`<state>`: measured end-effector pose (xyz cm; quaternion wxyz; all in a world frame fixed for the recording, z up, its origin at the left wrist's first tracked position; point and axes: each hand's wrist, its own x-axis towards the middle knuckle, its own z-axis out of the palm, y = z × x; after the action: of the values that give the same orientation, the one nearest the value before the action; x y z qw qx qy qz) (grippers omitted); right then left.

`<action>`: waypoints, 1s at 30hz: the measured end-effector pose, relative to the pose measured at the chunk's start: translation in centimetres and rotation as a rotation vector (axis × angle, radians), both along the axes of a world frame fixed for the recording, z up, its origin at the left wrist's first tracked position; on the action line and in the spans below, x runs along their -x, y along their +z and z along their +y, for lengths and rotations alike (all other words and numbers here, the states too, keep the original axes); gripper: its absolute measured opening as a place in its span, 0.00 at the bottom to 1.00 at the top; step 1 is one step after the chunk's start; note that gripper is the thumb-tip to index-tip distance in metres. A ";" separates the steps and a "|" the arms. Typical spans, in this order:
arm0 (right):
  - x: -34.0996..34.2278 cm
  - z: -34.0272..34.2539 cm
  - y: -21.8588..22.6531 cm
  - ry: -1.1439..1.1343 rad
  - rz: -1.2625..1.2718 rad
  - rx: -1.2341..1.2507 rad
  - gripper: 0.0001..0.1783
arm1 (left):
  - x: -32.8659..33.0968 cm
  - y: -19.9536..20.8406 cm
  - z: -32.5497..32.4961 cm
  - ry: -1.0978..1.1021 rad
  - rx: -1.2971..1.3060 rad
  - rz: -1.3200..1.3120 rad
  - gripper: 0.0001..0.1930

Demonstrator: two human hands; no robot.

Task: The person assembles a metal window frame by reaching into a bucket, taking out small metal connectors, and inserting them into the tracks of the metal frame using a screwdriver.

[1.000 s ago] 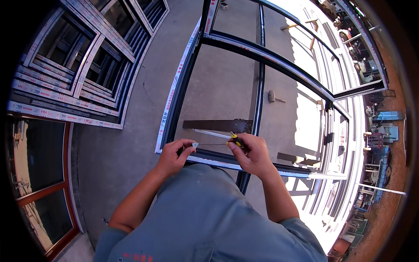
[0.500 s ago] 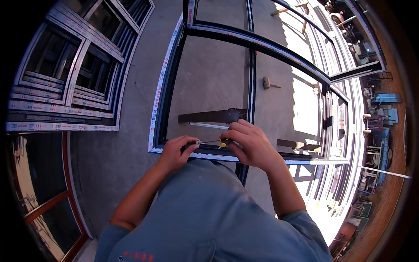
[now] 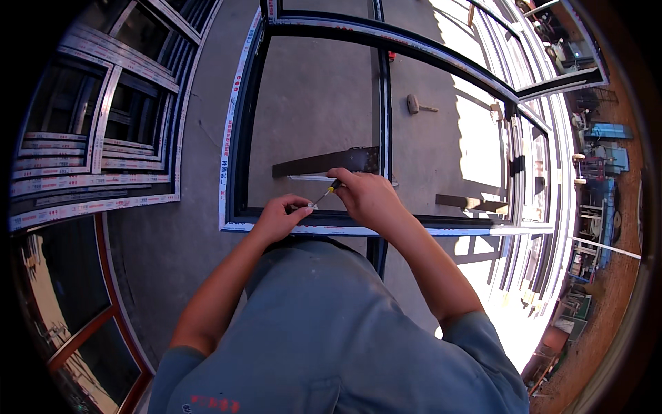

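Observation:
A screwdriver [image 3: 332, 188] with a yellow and black handle is gripped in my right hand [image 3: 367, 198], its thin shaft slanting down to the left. The shaft's tip meets a small pale piece [image 3: 312, 205] pinched between the thumb and fingers of my left hand [image 3: 281, 217]; the piece is too small to name. Both hands are over the near bar of a large dark window frame [image 3: 427, 221], whose outer edges carry white protective film.
Film-covered window frames [image 3: 96, 186] are stacked at the left, above a brown-framed glass panel [image 3: 103, 324]. A mallet [image 3: 415, 105] lies on the concrete floor beyond the frame. Dark flat bars [image 3: 331, 163] cross below the frame opening. Tools and machines crowd the far right.
The screwdriver has gone from nearly level to steeply tilted, handle up, as my right hand moved up and left. My left hand is slightly higher. The whole view has shifted a little.

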<state>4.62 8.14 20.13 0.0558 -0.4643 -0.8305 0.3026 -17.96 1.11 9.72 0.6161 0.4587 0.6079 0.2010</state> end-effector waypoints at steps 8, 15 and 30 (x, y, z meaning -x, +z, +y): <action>2.5 1.0 -5.4 0.135 0.045 0.181 0.37 | -0.8 -2.5 2.5 -0.363 0.118 0.105 0.13; 3.2 2.3 -7.0 0.276 0.018 0.370 0.36 | -0.6 -5.7 3.2 -0.485 0.151 0.223 0.11; 3.1 1.9 -7.0 0.257 0.055 0.371 0.30 | 0.0 -5.1 4.2 -0.554 0.124 0.251 0.11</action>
<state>1.53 10.00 13.10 -0.0470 -0.3486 -0.8112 0.4671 -17.94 5.35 4.58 0.5946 0.5896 0.5421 -0.0703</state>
